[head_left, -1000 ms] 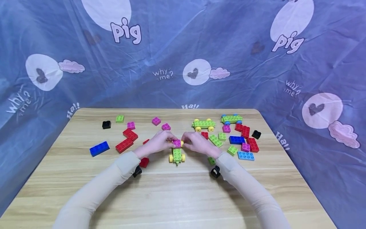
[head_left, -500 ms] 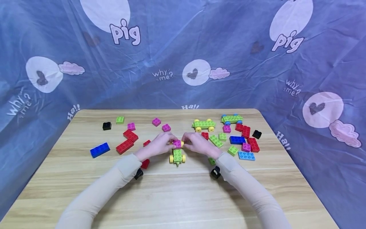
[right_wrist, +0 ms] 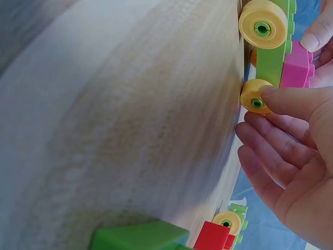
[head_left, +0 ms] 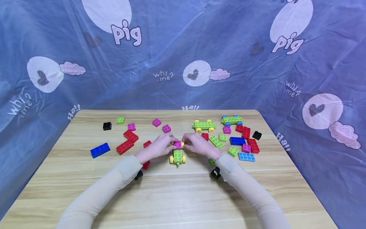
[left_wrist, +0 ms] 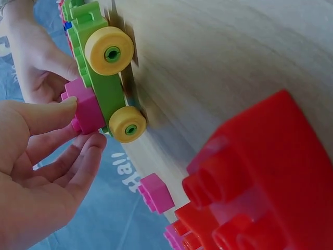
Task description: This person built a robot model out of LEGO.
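Grip (head_left: 160,145) pinching brick (head_left: 177,145), seemingly four wheels (left_wrist: 96,49) below

Wooden table (head_left: 183,197) with bricks (head_left: 100,150), wheeled bases (head_left: 177,156)

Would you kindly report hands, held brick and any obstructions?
Left hand pinching pink brick; right hand touching yellow wheel. Brick atop green car base, far end. No obstruction visible.

Blue backdrop (head_left: 171,35) reads "pig"; "why me?"; "Ha!!"
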Tool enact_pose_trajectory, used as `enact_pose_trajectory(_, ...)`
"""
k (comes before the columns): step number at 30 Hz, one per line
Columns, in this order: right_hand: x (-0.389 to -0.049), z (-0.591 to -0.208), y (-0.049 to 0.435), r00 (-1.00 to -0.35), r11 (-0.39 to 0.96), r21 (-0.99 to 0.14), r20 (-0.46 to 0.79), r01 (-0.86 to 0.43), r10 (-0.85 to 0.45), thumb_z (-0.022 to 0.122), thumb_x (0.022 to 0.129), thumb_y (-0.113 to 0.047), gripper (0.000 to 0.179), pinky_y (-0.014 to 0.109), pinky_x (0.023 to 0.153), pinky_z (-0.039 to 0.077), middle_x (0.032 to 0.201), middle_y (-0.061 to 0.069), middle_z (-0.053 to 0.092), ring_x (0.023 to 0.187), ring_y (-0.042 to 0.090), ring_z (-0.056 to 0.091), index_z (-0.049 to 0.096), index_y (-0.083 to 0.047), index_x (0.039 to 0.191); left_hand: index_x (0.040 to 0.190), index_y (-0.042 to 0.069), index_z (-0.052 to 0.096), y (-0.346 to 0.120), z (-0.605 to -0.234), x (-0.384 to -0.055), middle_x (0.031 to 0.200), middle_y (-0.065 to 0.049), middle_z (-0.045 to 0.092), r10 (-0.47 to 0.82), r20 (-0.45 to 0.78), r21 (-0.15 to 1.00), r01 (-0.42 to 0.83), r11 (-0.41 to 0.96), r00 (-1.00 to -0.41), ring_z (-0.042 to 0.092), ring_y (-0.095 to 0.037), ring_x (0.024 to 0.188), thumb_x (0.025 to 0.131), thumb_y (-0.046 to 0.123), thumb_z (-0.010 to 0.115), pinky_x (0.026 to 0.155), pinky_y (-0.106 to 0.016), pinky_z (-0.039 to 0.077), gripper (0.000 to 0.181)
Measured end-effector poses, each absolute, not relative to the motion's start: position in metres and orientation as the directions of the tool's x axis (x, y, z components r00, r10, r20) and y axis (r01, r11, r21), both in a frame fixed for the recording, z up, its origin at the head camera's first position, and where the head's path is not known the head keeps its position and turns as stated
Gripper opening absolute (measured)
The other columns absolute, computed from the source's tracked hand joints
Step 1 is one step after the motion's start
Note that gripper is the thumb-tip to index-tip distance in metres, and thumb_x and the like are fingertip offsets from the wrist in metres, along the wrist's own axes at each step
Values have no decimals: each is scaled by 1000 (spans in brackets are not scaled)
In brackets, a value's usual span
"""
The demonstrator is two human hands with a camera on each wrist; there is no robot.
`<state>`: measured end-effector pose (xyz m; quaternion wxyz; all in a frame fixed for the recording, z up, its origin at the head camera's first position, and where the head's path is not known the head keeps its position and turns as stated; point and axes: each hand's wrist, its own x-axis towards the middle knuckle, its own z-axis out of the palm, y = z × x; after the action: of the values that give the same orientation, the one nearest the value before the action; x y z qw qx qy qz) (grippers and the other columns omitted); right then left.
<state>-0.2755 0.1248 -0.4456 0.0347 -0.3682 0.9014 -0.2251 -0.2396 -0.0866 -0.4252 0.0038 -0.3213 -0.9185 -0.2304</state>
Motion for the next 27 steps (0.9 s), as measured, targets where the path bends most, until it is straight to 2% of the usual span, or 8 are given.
enact_pose_trajectory(6,-276,-447,127,-725,625,-434,103,-649,-681,72,86,-5,20,27,86,60,101,11,74,92,20,71,67,-2,105,115,-1,71,-87,-428,-240,105,-14,69,590,167,448,594,669,-790,67,-28,93,89,6,71,80,-32,58,27)
enact_pose_trajectory(15,-275,-447,129,-727,621,-448,100,-643,-680,71,87,-5,20,28,88,60,102,11,74,94,21,71,67,-2,106,115,3,71,-90,-434,-245,107,-10,73,549,134,593,511,622,-825,68,-23,94,88,7,71,82,-32,59,27)
enact_pose_trajectory(22,-275,-447,127,-726,621,-447,103,-644,-679,71,87,-6,20,29,89,59,103,11,74,95,21,71,67,-2,107,118,4,70,-95,-436,-246,113,-11,73,534,134,639,485,598,-835,70,-26,103,89,11,72,92,-38,59,30)
enact_pose_trajectory(27,-276,-446,127,-727,624,-444,95,-642,-680,71,87,-7,21,29,90,59,103,11,74,96,21,71,67,-3,107,117,4,70,-98,-435,-248,113,-12,74,513,120,648,458,608,-850,70,-25,102,87,13,74,93,-37,58,31)
